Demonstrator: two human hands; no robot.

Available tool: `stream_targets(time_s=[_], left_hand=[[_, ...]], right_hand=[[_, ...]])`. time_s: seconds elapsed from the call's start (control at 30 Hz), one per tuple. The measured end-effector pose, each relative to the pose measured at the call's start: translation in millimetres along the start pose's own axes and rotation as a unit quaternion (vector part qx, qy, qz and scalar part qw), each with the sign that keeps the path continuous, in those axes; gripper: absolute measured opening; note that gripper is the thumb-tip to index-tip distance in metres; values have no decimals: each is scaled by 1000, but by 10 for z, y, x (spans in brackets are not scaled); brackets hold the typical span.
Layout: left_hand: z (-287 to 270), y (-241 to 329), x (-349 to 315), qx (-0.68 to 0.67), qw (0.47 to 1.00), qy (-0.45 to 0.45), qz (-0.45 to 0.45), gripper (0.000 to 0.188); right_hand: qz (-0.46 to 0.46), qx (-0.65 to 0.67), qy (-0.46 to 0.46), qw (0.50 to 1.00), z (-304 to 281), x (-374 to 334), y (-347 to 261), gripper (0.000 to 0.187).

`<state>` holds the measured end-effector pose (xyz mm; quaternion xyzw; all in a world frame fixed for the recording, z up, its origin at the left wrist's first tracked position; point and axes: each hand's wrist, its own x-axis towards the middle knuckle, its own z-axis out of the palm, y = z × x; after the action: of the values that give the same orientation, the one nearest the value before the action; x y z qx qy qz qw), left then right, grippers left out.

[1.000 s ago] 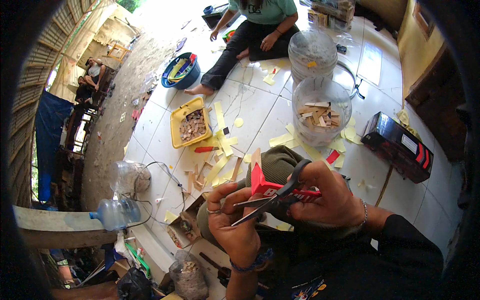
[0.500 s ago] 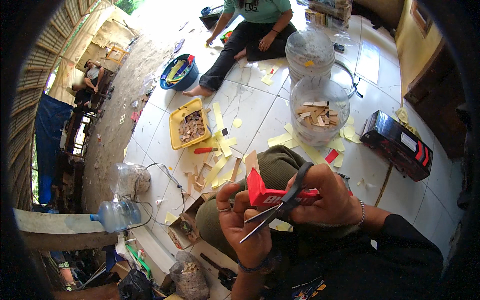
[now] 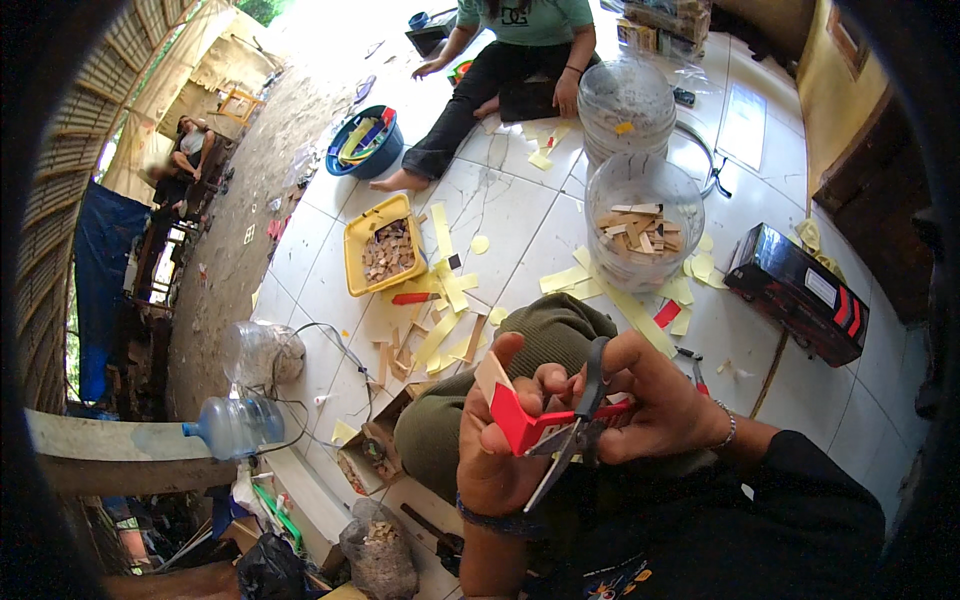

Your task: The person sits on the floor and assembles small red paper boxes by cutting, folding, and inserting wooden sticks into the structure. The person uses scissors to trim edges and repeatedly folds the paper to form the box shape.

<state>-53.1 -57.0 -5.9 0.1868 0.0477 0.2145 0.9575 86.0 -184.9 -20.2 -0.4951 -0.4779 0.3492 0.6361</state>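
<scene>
My left hand [image 3: 497,470] is closed around a red strip [image 3: 516,428] with white lettering, its fingers bent over the strip. A small flat piece of wood [image 3: 491,376] stands up at the strip's left end. In my right hand [image 3: 660,395] are dark-handled scissors [image 3: 552,472], their blades pointing down and to the left across the strip. The strip's right end reaches under my right fingers, and I cannot tell whether they grip it too. Both hands are just above my knee in green cloth [image 3: 440,435].
Ahead stand a yellow basket [image 3: 349,262] of wood pieces, a blue tub [image 3: 345,170] and clear plastic containers [image 3: 690,205]. Yellow scraps [image 3: 450,285] litter the tiles. A black box [image 3: 795,290] lies right, water jugs [image 3: 235,425] left. A person [image 3: 525,60] sits opposite.
My left fingers have curled over the red strip, and the hand has moved slightly right. The strip and scissors have tilted and sit a little lower. The person opposite has shifted their hands.
</scene>
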Motion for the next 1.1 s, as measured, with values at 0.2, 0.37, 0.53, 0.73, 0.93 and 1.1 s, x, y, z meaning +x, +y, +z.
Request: stream_targets(time_s=[0.2, 0.37, 0.53, 0.73, 0.93, 1.1], left_hand=[[13, 91, -30, 48, 998, 43, -1, 93], [26, 131, -31, 62, 996, 57, 21, 82], [3, 149, -19, 128, 988, 71, 54, 67], [-23, 149, -13, 173, 980, 65, 72, 56], [-22, 138, -33, 219, 971, 63, 71, 60], [-34, 121, -38, 238, 966, 64, 79, 65]], right_hand=[[32, 35, -3, 999, -36, -20, 13, 55], [-54, -53, 73, 994, -114, 54, -25, 47], [-131, -398, 87, 904, -303, 77, -142, 43], [-121, -514, 33, 849, -385, 87, -208, 42], [-143, -512, 18, 847, -400, 113, -202, 41], [-132, -499, 15, 856, -368, 96, -204, 39]])
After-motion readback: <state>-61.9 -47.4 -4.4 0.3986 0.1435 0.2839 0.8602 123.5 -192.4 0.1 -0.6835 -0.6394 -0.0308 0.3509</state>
